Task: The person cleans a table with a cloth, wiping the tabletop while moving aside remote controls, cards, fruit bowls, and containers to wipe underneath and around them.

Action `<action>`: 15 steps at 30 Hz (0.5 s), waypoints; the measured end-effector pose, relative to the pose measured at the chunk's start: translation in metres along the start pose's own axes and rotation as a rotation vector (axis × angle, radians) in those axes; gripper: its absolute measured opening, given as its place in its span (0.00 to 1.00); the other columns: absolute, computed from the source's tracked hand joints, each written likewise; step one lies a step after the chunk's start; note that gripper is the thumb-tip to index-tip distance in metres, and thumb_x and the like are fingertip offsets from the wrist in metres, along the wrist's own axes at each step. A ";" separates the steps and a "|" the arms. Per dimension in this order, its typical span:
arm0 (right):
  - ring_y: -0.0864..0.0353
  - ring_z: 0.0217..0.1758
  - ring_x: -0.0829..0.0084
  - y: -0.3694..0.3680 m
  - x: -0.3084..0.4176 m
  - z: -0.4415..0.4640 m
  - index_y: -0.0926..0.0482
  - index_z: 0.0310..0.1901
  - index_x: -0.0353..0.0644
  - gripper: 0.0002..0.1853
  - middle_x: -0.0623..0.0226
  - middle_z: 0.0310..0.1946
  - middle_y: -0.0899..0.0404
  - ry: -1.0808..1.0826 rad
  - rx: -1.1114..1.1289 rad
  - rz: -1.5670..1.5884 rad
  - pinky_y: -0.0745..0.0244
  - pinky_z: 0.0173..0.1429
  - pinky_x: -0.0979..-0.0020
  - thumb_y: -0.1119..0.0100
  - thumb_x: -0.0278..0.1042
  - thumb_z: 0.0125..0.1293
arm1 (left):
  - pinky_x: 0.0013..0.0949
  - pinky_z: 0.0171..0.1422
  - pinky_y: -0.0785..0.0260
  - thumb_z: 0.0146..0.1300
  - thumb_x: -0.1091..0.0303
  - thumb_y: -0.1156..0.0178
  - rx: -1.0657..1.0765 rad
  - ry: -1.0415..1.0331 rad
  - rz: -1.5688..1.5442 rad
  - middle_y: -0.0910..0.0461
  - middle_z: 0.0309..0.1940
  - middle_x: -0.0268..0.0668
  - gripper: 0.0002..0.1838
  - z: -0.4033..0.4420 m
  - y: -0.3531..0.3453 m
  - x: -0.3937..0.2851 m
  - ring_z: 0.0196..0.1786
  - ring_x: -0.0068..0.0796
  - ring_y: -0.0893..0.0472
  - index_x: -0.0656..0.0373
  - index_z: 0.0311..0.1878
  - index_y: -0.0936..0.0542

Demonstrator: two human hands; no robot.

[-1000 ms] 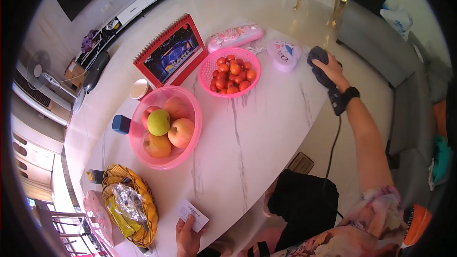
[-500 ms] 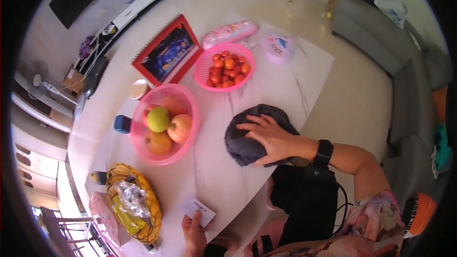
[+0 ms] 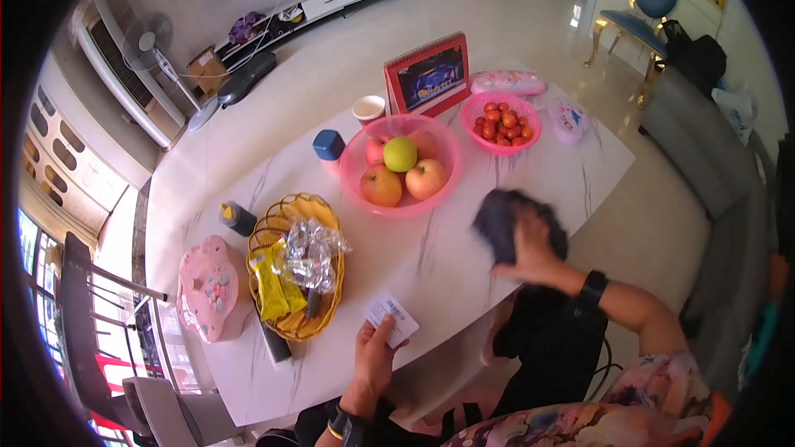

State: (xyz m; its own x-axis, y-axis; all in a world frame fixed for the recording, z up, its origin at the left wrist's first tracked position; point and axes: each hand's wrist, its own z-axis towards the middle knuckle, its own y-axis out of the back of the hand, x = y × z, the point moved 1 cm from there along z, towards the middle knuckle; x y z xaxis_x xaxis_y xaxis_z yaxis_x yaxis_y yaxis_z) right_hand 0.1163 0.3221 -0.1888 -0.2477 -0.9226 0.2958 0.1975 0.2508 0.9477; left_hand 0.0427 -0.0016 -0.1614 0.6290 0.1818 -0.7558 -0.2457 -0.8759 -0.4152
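My left hand (image 3: 374,353) pinches a white printed card (image 3: 392,320) by its lower edge, just over the front edge of the marbled table (image 3: 414,285). My right hand (image 3: 534,250), blurred, presses on a bunched dark cloth (image 3: 495,219) near the table's right front edge. Its thumb points left, and the cloth hides part of its grip. Left of the cloth, a pink bowl (image 3: 354,188) holds several apples and a green fruit (image 3: 400,154). Behind the cloth is a pink basket (image 3: 468,126) of small red fruit (image 3: 505,126).
A yellow wicker basket (image 3: 325,323) with wrapped items and a pink flowered box (image 3: 209,288) occupy the left end. A red desk calendar (image 3: 429,74), paper cup (image 3: 368,108), blue-capped container (image 3: 329,146), pink case (image 3: 508,81) and lilac box (image 3: 569,121) stand farther back. A grey sofa (image 3: 696,149) is right.
The view has turned left. My right hand and the dark cloth have come from the table's far right edge to its front part. My left hand still holds the card.
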 end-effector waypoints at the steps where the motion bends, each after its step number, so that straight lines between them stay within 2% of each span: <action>1: 0.60 0.73 0.44 0.002 0.038 -0.010 0.47 0.64 0.30 0.54 0.46 0.71 0.58 0.121 0.102 0.027 0.57 0.68 0.40 0.35 0.63 0.46 | 0.31 0.42 0.28 0.66 0.67 0.47 -0.002 0.006 -0.004 0.20 0.40 0.31 0.09 -0.003 0.004 -0.002 0.41 0.26 0.20 0.54 0.48 0.25; 3: 0.57 0.73 0.44 -0.008 0.078 -0.021 0.39 0.60 0.29 0.48 0.49 0.70 0.53 0.424 0.095 0.078 0.54 0.68 0.41 0.35 0.61 0.48 | 0.36 0.48 0.29 0.65 0.66 0.46 0.034 -0.018 -0.038 0.20 0.41 0.29 0.08 -0.005 0.011 -0.005 0.44 0.26 0.21 0.52 0.47 0.25; 4: 0.54 0.72 0.46 -0.009 0.081 -0.014 0.34 0.57 0.31 0.42 0.51 0.69 0.49 0.435 0.075 0.088 0.54 0.68 0.42 0.36 0.59 0.50 | 0.38 0.51 0.31 0.65 0.67 0.46 0.068 -0.040 -0.039 0.21 0.42 0.29 0.09 -0.006 0.018 -0.004 0.46 0.26 0.22 0.51 0.48 0.25; 5: 0.52 0.72 0.48 -0.012 0.072 -0.002 0.35 0.58 0.32 0.42 0.52 0.68 0.47 0.423 0.080 0.034 0.52 0.68 0.44 0.35 0.58 0.50 | 0.38 0.51 0.31 0.65 0.67 0.46 0.066 -0.040 -0.040 0.21 0.42 0.29 0.09 -0.010 0.022 -0.008 0.46 0.26 0.22 0.51 0.48 0.25; 7: 0.51 0.72 0.49 -0.005 0.050 0.026 0.37 0.61 0.33 0.44 0.52 0.68 0.46 0.154 0.011 0.104 0.50 0.68 0.46 0.35 0.56 0.50 | 0.32 0.48 0.28 0.66 0.68 0.48 0.003 -0.049 -0.122 0.22 0.44 0.31 0.10 -0.024 0.026 -0.014 0.46 0.25 0.22 0.56 0.50 0.27; 9: 0.51 0.71 0.49 -0.018 0.008 0.052 0.42 0.63 0.32 0.46 0.52 0.67 0.45 -0.024 -0.238 0.071 0.50 0.68 0.48 0.35 0.56 0.50 | 0.33 0.49 0.29 0.66 0.68 0.48 -0.017 -0.059 -0.142 0.22 0.45 0.31 0.11 -0.038 0.034 -0.019 0.46 0.24 0.22 0.56 0.51 0.27; 11: 0.52 0.71 0.48 -0.025 0.004 0.054 0.46 0.65 0.32 0.49 0.51 0.68 0.47 -0.156 -0.313 -0.050 0.52 0.68 0.47 0.36 0.57 0.51 | 0.33 0.49 0.29 0.66 0.69 0.48 0.027 -0.092 -0.132 0.22 0.46 0.31 0.12 -0.049 0.048 -0.023 0.47 0.24 0.22 0.56 0.52 0.27; 13: 0.52 0.71 0.46 -0.035 0.020 0.037 0.48 0.66 0.32 0.50 0.50 0.69 0.50 -0.145 -0.192 -0.082 0.54 0.69 0.46 0.38 0.59 0.52 | 0.33 0.48 0.28 0.66 0.69 0.47 -0.010 -0.141 -0.175 0.22 0.45 0.31 0.12 -0.059 0.067 -0.029 0.46 0.24 0.22 0.56 0.52 0.27; 15: 0.54 0.72 0.45 -0.044 0.061 0.002 0.50 0.66 0.30 0.51 0.50 0.70 0.52 0.034 -0.126 -0.075 0.55 0.69 0.46 0.39 0.59 0.52 | 0.32 0.44 0.27 0.65 0.69 0.46 0.004 -0.222 -0.194 0.21 0.43 0.30 0.13 -0.065 0.081 -0.036 0.44 0.24 0.21 0.54 0.52 0.27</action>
State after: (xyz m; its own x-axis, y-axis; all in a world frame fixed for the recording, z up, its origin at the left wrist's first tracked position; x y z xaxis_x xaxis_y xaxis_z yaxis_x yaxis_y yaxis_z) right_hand 0.0909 0.2557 -0.2122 -0.2347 -0.9473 0.2180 0.2973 0.1436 0.9439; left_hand 0.0481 -0.1085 -0.1350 0.4883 0.4395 -0.7539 -0.1392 -0.8136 -0.5645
